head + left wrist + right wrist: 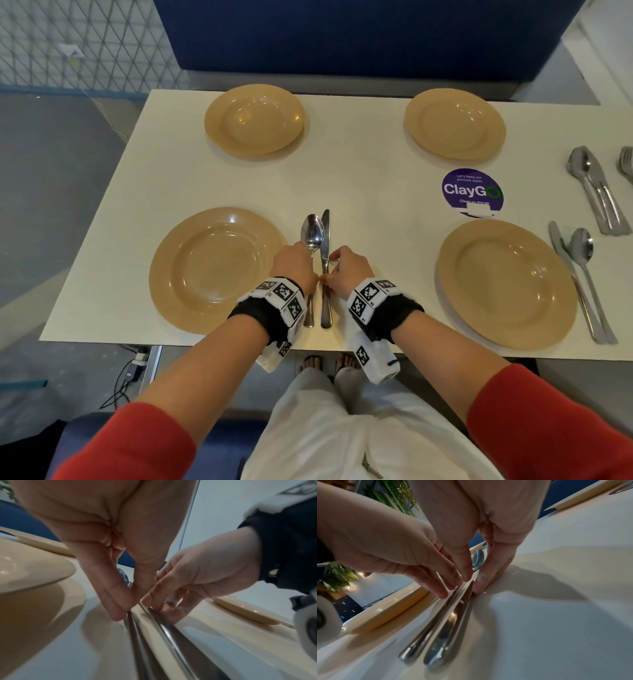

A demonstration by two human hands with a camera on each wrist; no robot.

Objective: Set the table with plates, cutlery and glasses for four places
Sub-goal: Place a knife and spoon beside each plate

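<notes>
Four tan plates stand on the cream table [370,178]: near left [215,270], far left [254,120], far right [455,125], near right [507,284]. Just right of the near left plate a spoon [312,233] and a knife [325,226] lie side by side, handles toward me. My left hand [310,270] pinches the spoon's handle [135,635] between thumb and fingertips [118,612]. Beside it, my right hand [330,270] pinches the knife's handle [435,658], thumb on one side and fingers [481,582] on the other. Both pieces lie flat on the table. No glasses are in view.
A knife [565,260] and spoon [582,250] lie right of the near right plate. More spoons [596,192] and forks [627,164] are piled at the table's far right. A purple ClayGo sticker [472,192] is on the tabletop. A blue bench back [342,34] stands behind.
</notes>
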